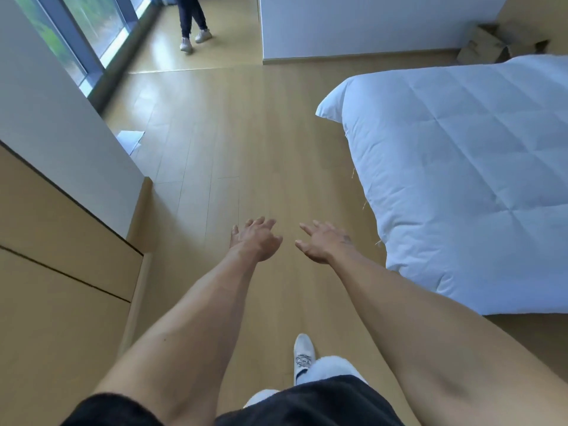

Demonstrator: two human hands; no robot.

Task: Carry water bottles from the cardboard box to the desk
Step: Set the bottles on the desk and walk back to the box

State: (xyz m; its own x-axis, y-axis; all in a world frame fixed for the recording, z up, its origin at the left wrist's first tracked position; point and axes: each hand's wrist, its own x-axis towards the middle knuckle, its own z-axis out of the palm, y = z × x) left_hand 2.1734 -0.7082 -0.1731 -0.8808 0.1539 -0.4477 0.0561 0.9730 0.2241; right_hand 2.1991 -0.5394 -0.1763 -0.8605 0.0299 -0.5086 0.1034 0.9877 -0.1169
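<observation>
Left hand [256,241], right hand [325,242] both empty, fingers relaxed, held out over floor. Box [488,46] far corner. No bottles visible; likely heavy, slick; grip mid-body.

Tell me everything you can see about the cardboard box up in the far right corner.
The cardboard box sits on the wooden floor in the far right corner, against the white wall and just beyond the far edge of the bed's white quilt. It looks like plain brown corrugated card, with flaps open and splayed. Its inside is not visible, so no bottles can be confirmed. Nothing is seen touching it but the floor, and both hands are far from it.
</observation>
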